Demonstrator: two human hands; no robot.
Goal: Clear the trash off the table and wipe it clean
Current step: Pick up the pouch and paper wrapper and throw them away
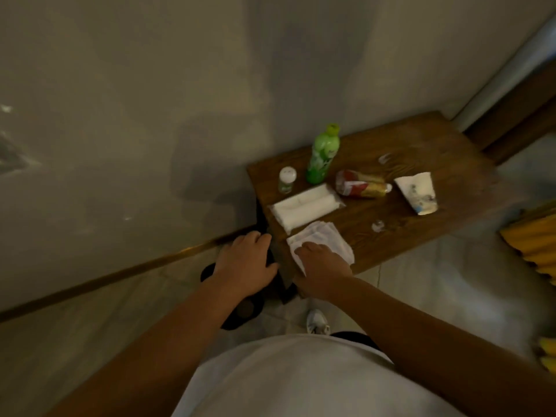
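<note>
Dark brown wood grain runs across the small rectangular table (445, 158) in front of me, set against a pale wall. My right hand (323, 266) lies flat, palm down, on a crumpled white cloth (319, 236) at the near left corner of the table; my fingers are spread over it, not curled round it, and the cloth's near edge is hidden under my palm. My left hand (245, 263) is open too, fingers loosely apart, held off the table's left edge above something black and rounded on the floor (237, 314) that I cannot make out in the dim light.

Just behind the cloth sits a white pack of tissues in clear wrap (307, 206). Beyond it stand a small clear jar with a white lid (287, 179) and a tall green plastic bottle with a green cap (323, 155), both upright. To the right a crushed red and yellow plastic bottle (361, 183) lies on its side, and further right a squashed white paper cup (416, 191) is tipped over. Two small clear scraps (377, 225) lie on the bare wood, too blurred to identify. A yellow ridged object (532, 239) is cut off at the right frame edge
</note>
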